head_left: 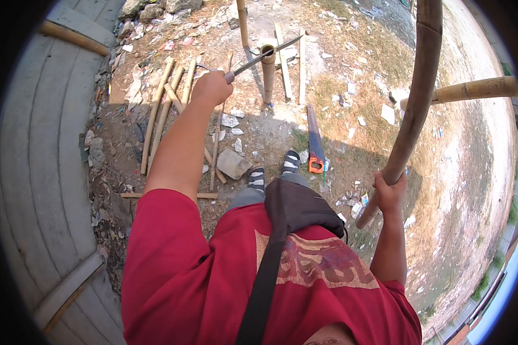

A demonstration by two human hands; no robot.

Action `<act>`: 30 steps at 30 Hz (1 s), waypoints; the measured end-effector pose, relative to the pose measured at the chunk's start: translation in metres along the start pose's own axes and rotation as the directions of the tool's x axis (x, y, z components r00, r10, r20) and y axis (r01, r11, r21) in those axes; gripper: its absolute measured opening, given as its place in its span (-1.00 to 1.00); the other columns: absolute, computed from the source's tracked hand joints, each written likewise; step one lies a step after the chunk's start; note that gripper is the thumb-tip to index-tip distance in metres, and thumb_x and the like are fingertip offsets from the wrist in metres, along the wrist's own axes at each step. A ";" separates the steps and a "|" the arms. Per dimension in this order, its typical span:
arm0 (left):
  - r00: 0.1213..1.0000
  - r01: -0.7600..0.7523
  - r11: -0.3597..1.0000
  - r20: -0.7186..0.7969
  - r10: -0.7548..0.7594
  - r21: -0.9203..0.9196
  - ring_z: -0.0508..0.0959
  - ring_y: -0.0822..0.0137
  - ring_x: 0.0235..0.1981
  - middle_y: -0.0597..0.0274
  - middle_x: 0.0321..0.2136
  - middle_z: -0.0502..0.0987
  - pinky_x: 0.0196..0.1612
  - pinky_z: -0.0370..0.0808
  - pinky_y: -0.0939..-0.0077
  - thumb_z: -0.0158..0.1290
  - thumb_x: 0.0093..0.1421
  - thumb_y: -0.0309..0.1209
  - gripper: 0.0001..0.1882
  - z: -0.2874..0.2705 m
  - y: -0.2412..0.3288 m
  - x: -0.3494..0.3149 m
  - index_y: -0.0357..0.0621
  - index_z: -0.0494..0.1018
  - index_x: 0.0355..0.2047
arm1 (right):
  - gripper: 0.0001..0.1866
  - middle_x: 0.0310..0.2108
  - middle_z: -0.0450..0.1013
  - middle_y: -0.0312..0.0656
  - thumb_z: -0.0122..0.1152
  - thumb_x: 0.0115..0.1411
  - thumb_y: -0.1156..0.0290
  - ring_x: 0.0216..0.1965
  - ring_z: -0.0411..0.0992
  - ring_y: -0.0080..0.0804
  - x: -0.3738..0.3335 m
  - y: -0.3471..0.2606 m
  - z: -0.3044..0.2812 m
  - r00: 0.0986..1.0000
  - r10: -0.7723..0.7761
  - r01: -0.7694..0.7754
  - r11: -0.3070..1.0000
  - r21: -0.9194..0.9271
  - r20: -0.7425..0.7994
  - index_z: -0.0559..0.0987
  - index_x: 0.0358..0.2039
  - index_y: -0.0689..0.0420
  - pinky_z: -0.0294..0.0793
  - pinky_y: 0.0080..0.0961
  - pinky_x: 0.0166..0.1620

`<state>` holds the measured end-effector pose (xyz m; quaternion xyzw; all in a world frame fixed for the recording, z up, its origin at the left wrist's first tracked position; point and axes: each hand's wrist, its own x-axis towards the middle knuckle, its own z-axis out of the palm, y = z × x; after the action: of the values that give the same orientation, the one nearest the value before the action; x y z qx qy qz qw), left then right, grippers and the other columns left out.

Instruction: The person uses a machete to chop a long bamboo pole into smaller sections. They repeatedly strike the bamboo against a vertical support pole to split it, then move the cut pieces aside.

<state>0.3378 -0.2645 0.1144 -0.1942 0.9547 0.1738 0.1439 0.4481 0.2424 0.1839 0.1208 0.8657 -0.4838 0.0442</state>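
Note:
My left hand is stretched forward, wrapped round the handle of a machete. Its long narrow blade points to the far right and crosses the hollow top of an upright bamboo post; whether blade and post touch, I cannot tell. On the right, my right hand grips a thick, slightly curved bamboo pole close to its lower end. The pole rises steeply past the top edge of the view.
A handsaw with an orange handle lies by my feet. Cut bamboo lengths and a stone block lie at left-centre. Another bamboo pole extends at right. A grey plank wall borders the left; litter covers the ground.

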 end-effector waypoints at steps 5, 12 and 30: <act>0.999 -0.051 0.999 -0.017 0.052 0.009 0.64 -0.06 -0.13 -0.04 -0.19 0.65 -0.03 0.55 0.07 0.07 0.19 -0.18 -0.65 0.004 -0.005 0.013 -0.16 0.58 -0.15 | -0.52 -0.35 0.58 0.05 0.34 0.01 0.33 -0.31 0.60 -0.06 -0.013 0.076 0.070 0.990 0.089 -0.052 0.951 -0.306 0.109 0.52 -0.05 0.27 0.55 -0.20 -0.20; 0.999 0.016 1.000 0.039 -0.017 0.026 0.63 -0.02 -0.07 -0.04 -0.15 0.65 0.00 0.55 0.09 0.02 0.31 -0.08 -0.59 0.001 0.003 0.019 -0.16 0.59 -0.12 | -0.48 -0.35 0.57 0.16 0.32 -0.06 0.30 -0.26 0.59 0.15 -0.013 0.040 0.063 0.968 0.143 -0.044 0.906 -0.421 0.208 0.54 -0.07 0.30 0.53 -0.14 -0.15; 0.996 -0.017 0.993 0.084 0.027 -0.113 0.63 -0.06 -0.08 -0.09 -0.16 0.64 0.01 0.54 0.09 -0.02 0.33 -0.09 -0.56 0.017 0.051 0.062 -0.23 0.57 -0.10 | -0.73 -0.48 0.51 -0.26 0.36 0.07 0.49 -0.45 0.48 -0.57 -0.017 -0.050 0.023 0.997 -0.056 0.055 0.998 -0.034 -0.045 0.54 -0.21 0.25 0.48 -0.49 -0.38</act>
<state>0.2646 -0.2338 0.0923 -0.1837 0.9384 0.2371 0.1714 0.4514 0.1946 0.2167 0.1070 0.8774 -0.4675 0.0130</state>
